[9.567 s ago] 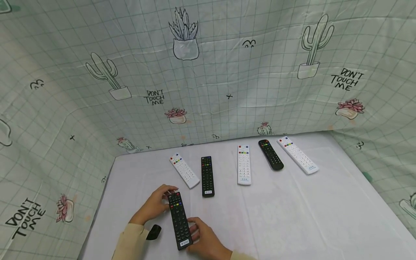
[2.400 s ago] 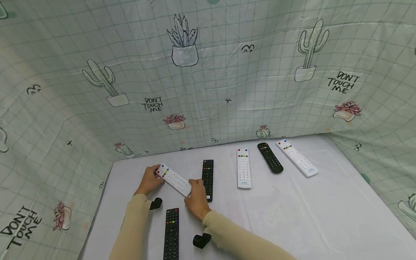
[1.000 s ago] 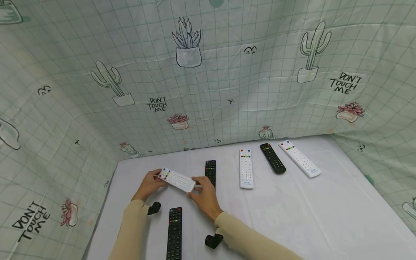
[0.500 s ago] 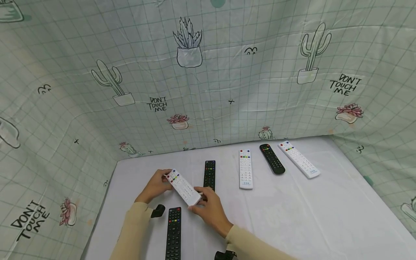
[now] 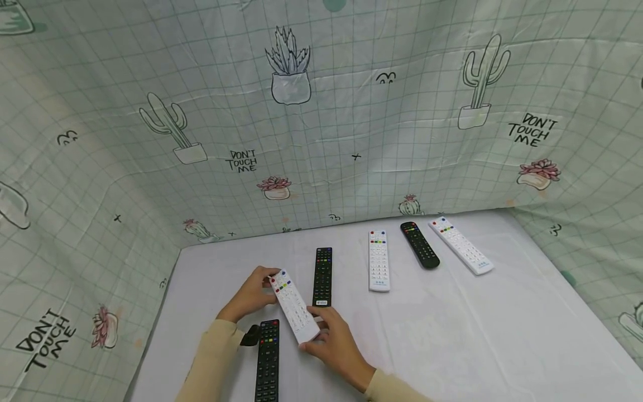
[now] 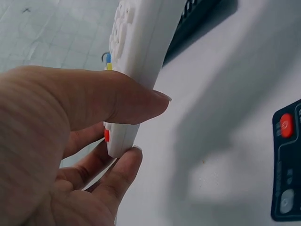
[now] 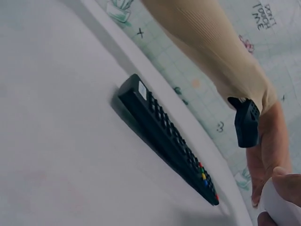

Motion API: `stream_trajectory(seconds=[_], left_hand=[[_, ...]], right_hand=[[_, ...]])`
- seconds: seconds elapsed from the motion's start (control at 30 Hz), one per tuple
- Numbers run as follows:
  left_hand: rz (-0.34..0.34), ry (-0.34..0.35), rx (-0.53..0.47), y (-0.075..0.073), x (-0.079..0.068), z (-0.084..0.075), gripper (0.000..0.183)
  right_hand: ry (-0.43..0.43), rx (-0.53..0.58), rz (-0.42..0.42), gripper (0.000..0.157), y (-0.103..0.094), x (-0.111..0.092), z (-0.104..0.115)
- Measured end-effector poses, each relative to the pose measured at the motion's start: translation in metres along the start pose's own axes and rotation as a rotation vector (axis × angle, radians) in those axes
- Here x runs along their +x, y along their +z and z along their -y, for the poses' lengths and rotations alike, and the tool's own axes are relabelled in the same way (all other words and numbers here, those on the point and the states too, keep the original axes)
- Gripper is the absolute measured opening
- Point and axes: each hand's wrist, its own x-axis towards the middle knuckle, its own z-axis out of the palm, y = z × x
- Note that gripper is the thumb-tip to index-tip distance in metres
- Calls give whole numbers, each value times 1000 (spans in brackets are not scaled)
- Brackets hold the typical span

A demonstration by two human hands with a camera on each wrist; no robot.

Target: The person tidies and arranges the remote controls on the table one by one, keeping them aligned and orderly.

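We hold a white remote [image 5: 293, 307] between both hands, the grip narrow at each end: our left hand [image 5: 251, 296] pinches the end with the coloured buttons, our right hand [image 5: 337, 343] the opposite end. The left wrist view shows the left-hand end standing off the white table [image 5: 452, 335]. Just left of the grip, nearer to us, lies a long black remote [image 5: 268, 363], its lower end cut off by the frame; a black wrist device [image 5: 250, 335] overlaps its edge. Just beyond our right fingers lies a labelled black remote [image 5: 322, 276]. Farther to the right of the grip lie an upright-facing white remote [image 5: 379, 261], a rounded black remote [image 5: 420, 245] and a slanted white remote [image 5: 460, 245].
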Motion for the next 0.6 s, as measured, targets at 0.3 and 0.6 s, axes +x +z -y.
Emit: stream_trajectory(seconds=[0.3,0.6], left_hand=[[44,66,-25,9,-9,-3,67],[96,112,3,14,-13,-11,66]], right_hand=[[32,51,46,80,0,-20,3],[107,85,109,88,-1,-31,3]])
